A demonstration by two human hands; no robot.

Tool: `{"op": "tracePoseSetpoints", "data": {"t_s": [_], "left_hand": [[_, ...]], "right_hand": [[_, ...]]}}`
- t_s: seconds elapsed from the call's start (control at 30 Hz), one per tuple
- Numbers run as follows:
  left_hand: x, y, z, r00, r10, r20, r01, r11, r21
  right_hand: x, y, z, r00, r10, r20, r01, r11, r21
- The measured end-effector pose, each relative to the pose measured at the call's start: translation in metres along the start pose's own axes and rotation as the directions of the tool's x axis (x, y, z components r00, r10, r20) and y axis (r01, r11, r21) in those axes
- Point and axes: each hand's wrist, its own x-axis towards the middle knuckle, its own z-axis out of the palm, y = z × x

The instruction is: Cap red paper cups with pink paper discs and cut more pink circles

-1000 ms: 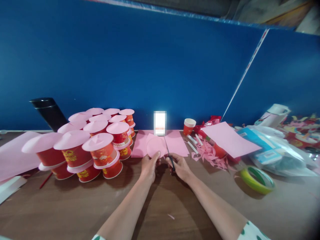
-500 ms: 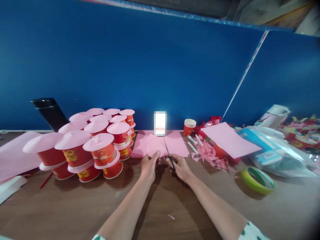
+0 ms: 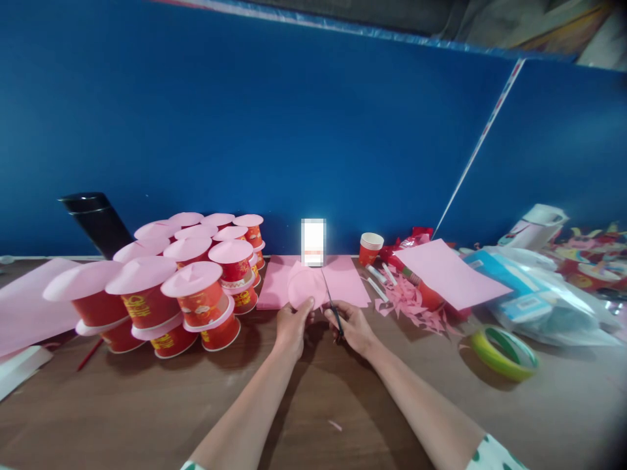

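My left hand (image 3: 292,326) pinches the lower edge of a pink paper circle (image 3: 304,287) and holds it up over the brown table (image 3: 313,405). My right hand (image 3: 353,326) grips a pair of scissors (image 3: 330,300), fingers through the handles. The thin blades point up and away along the right edge of the circle. Both hands are close together at the table's middle, just in front of flat pink paper sheets (image 3: 343,281).
Several red paper cups capped with pink paper discs (image 3: 191,287) crowd the left. A black flask (image 3: 95,219) leans behind them. Right of centre are a red cup stack (image 3: 369,248), glue sticks (image 3: 379,277), pink scraps (image 3: 411,303), a pink sheet (image 3: 448,274), a green tape roll (image 3: 504,352) and plastic bags (image 3: 543,300).
The pink circle has turned a little in my left hand. Both hands and the scissors stay almost where they were.
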Motion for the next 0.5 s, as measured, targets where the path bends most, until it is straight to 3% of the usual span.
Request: {"op": "tracePoseSetpoints", "data": {"t_s": [0.5], "left_hand": [[-0.0023, 0.0036, 0.0001, 1.000, -0.010, -0.018, 0.010, 1.000, 0.003]], "right_hand": [[0.0003, 0.0023, -0.0003, 1.000, -0.020, -0.009, 0.020, 1.000, -0.022]]}}
